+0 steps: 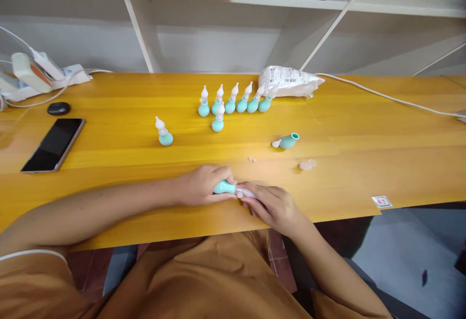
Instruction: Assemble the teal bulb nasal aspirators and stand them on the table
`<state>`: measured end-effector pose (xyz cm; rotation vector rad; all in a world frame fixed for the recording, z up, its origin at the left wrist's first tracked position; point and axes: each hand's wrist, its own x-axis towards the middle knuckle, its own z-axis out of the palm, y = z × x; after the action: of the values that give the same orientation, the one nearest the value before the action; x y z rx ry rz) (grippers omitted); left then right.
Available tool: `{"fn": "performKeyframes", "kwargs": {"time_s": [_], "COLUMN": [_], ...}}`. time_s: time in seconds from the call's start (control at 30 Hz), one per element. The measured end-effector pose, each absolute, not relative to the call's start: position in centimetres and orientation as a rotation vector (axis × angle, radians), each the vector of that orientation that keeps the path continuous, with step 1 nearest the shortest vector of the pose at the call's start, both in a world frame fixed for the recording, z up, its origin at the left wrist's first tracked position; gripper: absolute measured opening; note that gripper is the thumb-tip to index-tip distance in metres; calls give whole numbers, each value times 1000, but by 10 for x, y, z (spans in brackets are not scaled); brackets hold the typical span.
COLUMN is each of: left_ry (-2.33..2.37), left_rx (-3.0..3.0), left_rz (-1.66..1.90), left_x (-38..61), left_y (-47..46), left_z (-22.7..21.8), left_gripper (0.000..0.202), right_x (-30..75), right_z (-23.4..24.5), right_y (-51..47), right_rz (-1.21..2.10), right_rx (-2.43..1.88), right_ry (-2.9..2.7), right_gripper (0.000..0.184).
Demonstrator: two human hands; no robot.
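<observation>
Low over the front of the table, my left hand point(204, 185) is wrapped round the teal bulb of a nasal aspirator point(224, 187). From the right, my right hand point(272, 206) grips the clear and white nozzle end of the same aspirator, and its fingers cover part of the tip. Beyond my hands lie two tiny white pieces point(252, 159). Farther right, a teal bulb point(289, 140) lies tilted with its open mouth up, touching a small white tip point(276, 143). A couple of clear plastic pieces point(307, 164) rest nearby.
Several assembled aspirators point(230, 105) stand in a row at the back, with one point(217, 124) in front and another point(165, 137) to the left. A plastic-wrapped package point(287, 81) sits behind. At left are a phone point(54, 145), a mouse point(58, 109) and a power strip point(69, 76).
</observation>
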<state>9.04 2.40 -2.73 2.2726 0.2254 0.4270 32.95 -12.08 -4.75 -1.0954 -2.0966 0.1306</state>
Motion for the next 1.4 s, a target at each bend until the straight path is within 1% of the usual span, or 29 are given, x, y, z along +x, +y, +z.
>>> {"fn": "performKeyframes", "kwargs": {"time_s": [0.1,0.2,0.37,0.57,0.77,1.0,1.23,1.4], "left_ry": [254,220,164,108,24,85,-14,9], "left_rx": [2208,2166,2148,2146,2227,2334,2406,2408], "left_rz": [405,419,442,436,468,479,568,496], "left_x": [91,91,90,89,89,91,87,86], "left_y": [26,28,26,24,22,19,19,20], "left_z": [-25,-24,-24,-25,-27,-29,-36,-35], "left_gripper": [33,35,32,28,24,24,23,30], "right_x": [332,333,331,328,328,330,325,325], "right_z": [-49,-50,-47,-40,-40,-40,-43,-44], "right_y": [-121,-123,-126,-128,-130,-129,-132,-136], "right_rz": [227,367,489,567,682,630,600,596], "right_rx": [-1064,-1033,-1009,-976,-934,-993,-979,-1017], "right_ry": [-2067,-2034,-1998,-1971,-1939,-1948,-1951,-1986], "right_gripper": [58,58,59,54,57,58,62,63]}}
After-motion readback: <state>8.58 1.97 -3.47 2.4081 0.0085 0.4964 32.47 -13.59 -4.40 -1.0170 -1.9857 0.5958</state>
